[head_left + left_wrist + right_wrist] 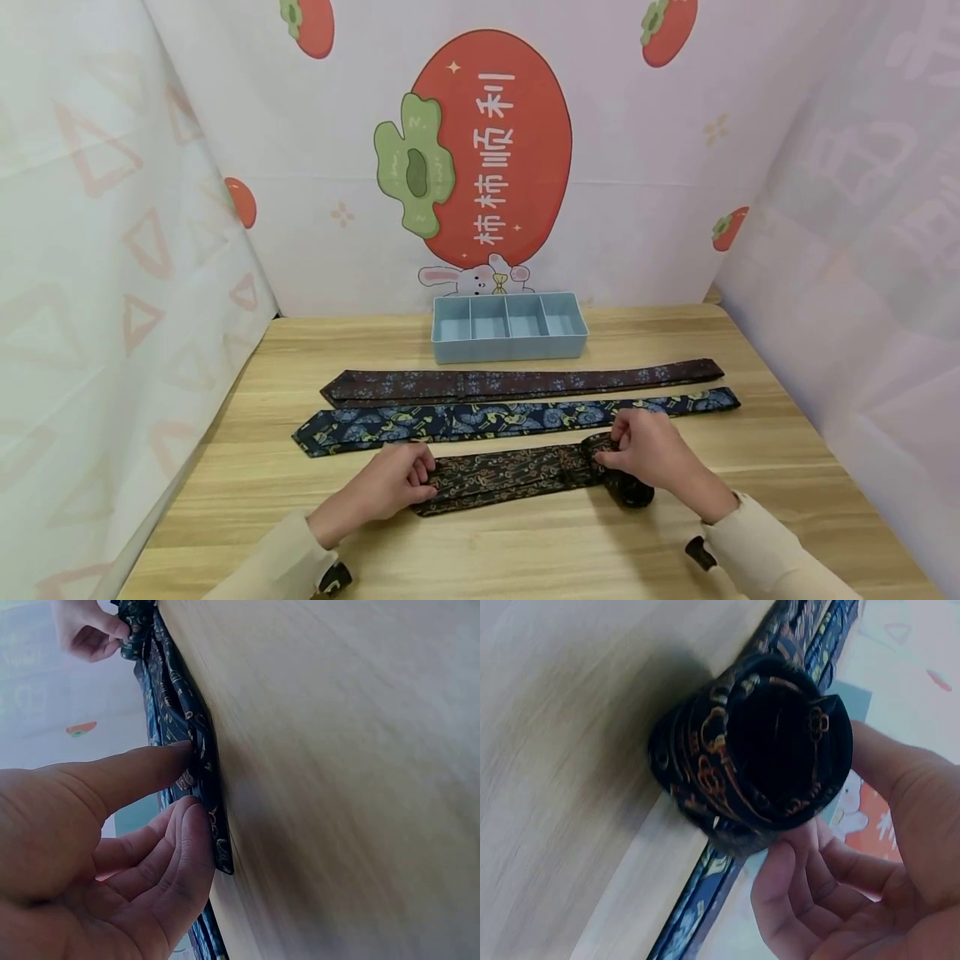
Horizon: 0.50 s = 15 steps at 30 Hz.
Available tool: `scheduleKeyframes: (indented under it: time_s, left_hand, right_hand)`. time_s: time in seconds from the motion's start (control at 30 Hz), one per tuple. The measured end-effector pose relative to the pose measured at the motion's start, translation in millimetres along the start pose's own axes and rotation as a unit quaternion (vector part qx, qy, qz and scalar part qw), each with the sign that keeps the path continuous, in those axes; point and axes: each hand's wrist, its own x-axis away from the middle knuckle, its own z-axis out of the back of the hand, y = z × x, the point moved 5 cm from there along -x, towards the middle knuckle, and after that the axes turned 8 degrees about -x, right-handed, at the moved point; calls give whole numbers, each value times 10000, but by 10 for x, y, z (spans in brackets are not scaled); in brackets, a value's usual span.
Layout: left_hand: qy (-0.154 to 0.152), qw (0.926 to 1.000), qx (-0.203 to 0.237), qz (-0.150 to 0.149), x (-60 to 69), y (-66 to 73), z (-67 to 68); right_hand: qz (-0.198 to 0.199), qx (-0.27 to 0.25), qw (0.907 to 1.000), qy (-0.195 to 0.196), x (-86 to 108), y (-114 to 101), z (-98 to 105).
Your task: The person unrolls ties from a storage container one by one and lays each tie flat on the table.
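Observation:
A black necktie with a small orange and cream pattern (502, 479) lies nearest me, its wide end to the left and its right part wound into a roll (632, 492). My left hand (393, 482) pinches the wide end between thumb and fingers, as the left wrist view shows at the tie's edge (212, 799). With thumb and fingertips, my right hand (654, 450) holds the roll. In the right wrist view the coiled roll (705, 769) stands on its edge with a hollow middle. Fingers partly hide both ends of the tie in the head view.
Behind it, a navy tie with blue and yellow figures (510, 418) and a dark maroon tie with blue flowers (517, 383) lie stretched out sideways. Farther back, a light-blue divided box (510, 350) stands before a printed cloth backdrop (630, 242).

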Motion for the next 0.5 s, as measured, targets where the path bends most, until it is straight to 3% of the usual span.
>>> scheduleKeyframes:
  time_s: [0.27, 0.5]
  left_hand:
    - [-81, 9998, 181, 56, 81, -82, 65]
    - [-67, 9998, 185, 68, 92, -89, 67]
  right_hand:
    - [-248, -521, 9980, -241, -16, 215, 104]
    - [22, -526, 9984, -213, -43, 61, 104]
